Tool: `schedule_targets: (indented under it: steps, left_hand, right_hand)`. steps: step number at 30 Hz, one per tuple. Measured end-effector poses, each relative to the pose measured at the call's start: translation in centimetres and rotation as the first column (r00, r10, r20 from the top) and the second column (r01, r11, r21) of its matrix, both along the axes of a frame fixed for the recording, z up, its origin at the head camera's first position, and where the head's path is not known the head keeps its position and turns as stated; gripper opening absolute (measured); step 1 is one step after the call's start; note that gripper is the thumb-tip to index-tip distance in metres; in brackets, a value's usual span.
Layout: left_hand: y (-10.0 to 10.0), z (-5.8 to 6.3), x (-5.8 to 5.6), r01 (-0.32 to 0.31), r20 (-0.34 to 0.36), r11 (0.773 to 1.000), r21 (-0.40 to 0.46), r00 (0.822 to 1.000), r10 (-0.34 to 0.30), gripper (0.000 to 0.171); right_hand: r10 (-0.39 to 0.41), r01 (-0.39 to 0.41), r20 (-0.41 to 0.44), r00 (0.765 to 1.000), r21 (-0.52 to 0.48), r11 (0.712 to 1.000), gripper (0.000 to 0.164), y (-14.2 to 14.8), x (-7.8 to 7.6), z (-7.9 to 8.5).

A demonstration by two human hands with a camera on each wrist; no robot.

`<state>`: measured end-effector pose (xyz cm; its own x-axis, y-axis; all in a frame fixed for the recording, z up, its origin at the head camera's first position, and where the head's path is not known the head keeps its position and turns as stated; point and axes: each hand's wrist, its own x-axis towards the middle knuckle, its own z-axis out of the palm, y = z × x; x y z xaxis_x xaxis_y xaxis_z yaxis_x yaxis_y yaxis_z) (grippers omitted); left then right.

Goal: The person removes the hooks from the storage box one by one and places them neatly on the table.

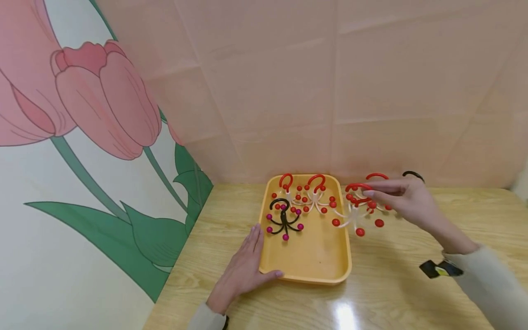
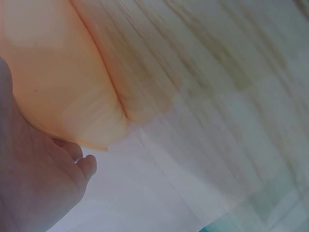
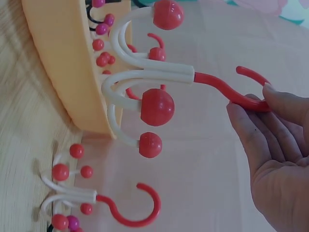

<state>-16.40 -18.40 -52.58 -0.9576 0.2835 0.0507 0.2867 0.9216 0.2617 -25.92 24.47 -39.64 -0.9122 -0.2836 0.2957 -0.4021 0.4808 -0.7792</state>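
Hook (image 3: 218, 85) pinched in raised right grip (image 1: 412, 201), left grip (image 1: 244, 270) against tray (image 1: 315, 256)

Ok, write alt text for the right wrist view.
A right hand pinches a white multi-armed hook with red ball tips by its curved red top. A matching red-and-white hook stands on the wood-grain table at lower left; a yellow-orange tray at upper left holds more ball-tipped hooks.

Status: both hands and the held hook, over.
Right hand pinching red-and-white hook by its red end, near right side of tray. Left hand against its near-left corner. Other hooks toward far end.
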Motion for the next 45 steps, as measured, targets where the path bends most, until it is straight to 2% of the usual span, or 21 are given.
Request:
schedule_targets:
  steps: [15, 19, 38, 45]
  left_hand:
    - [0.0, 0.1, 0.0, -0.008, 0.025, 1.0, 0.006, 1.0, 0.008, 0.128]
    - [0.0, 0.0, 0.0, -0.01, 0.021, 1.0, 0.004, 1.0, 0.01, 0.127]
    - [0.0, -0.1, -0.1, -0.015, 0.028, 1.0, 0.0, 0.999, 0.015, 0.127]
    - [0.0, -0.1, -0.1, -0.019, 0.033, 1.0, 0.002, 0.999, 0.019, 0.127]
  right_hand:
    - [-0.144, 0.142, 0.05, 0.988, 0.052, 0.989, 0.039, 3.9, 0.0, -1.4]
    - [-0.149, 0.144, 0.067, 0.987, 0.07, 0.987, 0.043, 4.4, -0.1, -2.0]
    - [-0.223, 0.214, 0.135, 0.965, 0.075, 0.974, 0.057, 6.0, -1.1, -6.8]
    - [-0.225, 0.22, 0.142, 0.964, 0.055, 0.974, 0.054, 6.1, -1.7, -8.3]
